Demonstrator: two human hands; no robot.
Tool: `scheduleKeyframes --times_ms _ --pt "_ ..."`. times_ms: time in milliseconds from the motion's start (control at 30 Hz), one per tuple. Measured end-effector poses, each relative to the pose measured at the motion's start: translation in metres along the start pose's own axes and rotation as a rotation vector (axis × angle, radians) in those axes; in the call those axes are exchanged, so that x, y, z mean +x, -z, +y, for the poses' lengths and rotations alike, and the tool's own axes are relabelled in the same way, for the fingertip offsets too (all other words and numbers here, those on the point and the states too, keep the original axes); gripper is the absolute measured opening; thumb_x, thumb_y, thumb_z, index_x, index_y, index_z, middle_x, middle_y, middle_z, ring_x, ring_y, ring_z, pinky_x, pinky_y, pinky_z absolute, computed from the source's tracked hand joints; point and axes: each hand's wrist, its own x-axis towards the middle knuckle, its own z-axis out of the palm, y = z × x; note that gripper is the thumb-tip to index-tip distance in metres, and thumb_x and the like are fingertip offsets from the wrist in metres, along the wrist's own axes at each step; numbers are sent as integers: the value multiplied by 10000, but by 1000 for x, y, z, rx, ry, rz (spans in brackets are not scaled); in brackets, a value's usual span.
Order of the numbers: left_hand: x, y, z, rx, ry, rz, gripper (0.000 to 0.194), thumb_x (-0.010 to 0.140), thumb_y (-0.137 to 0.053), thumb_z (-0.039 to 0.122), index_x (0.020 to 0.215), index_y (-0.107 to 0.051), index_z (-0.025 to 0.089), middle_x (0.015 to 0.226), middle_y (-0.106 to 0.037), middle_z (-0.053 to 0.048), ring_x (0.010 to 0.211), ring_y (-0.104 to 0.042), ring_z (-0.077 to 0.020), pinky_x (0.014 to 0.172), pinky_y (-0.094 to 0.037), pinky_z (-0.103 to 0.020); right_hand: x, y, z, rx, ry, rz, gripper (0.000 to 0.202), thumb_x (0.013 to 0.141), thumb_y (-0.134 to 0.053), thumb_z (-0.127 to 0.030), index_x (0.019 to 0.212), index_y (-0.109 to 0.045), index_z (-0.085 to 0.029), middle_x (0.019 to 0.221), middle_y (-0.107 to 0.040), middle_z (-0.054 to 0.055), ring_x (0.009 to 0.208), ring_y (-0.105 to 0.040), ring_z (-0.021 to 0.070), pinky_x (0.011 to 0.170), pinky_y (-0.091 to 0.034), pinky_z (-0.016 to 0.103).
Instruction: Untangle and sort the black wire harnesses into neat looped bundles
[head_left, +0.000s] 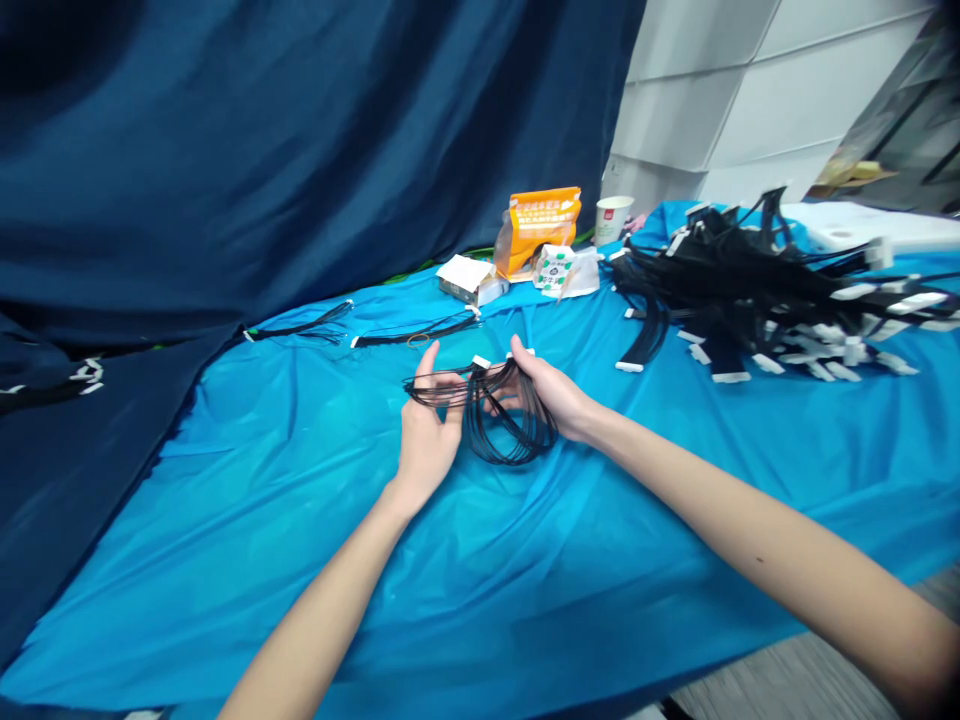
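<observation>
Between my two hands, above the blue cloth (300,530), hangs a looped bundle of thin black cables (504,455) with white connectors at its top. My left hand (431,430) holds the left end of the bundle, with strands running across its fingers and the thumb pointing up. My right hand (551,395) grips the right side of the loops, thumb on top near a white connector; its other fingers are partly hidden behind the strands.
A large pile of black cables (742,290) lies at the right. Further back stand an orange pouch (540,232), a paper cup (612,220), a small open box (472,281) and a white-green packet (553,270). Two cable bundles (412,332) (304,328) lie behind my left hand.
</observation>
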Motion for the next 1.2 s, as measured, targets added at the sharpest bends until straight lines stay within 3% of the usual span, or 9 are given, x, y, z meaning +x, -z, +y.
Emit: scheduleKeyframes --times_ms 267,500,733,933,1200 --pt "-2 -1 7 -70 63 18 587 809 -571 238 1349 -342 217 874 -655 -34 786 -631 -127 730 -491 -239 4 2 6 -83 76 -19 564 874 -338 -583 844 -677 -134 619 -653 45 577 -607 153 607 -513 277" --pt "-2 0 11 -12 49 39 489 804 -569 216 1276 -444 199 862 -664 -32 791 -635 -128 723 -496 -234 4 3 5 -17 28 -61 567 924 -261 -518 799 -651 -126 661 -656 54 568 -596 138 592 -503 254" --pt "-4 -1 10 42 -36 84 303 805 -535 181 1104 -579 173 880 -679 -36 807 -639 -134 753 -500 -249 3 7 2 119 8 -165 555 906 -271 -555 779 -610 -134 687 -646 66 589 -599 144 598 -503 261" --pt "-6 -2 9 40 -72 115 309 804 -528 175 1108 -575 165 951 -676 -55 780 -644 -133 738 -513 -256 3 7 1 136 4 -160 552 906 -268 -555 773 -603 -137 675 -635 61 593 -598 145 607 -502 264" --pt "-6 0 9 154 -174 123 263 810 -502 138 1062 -575 158 892 -682 -52 821 -646 -141 738 -515 -261 3 7 1 174 -4 -130 530 927 -253 -505 787 -596 -127 691 -633 63 572 -593 145 576 -497 270"
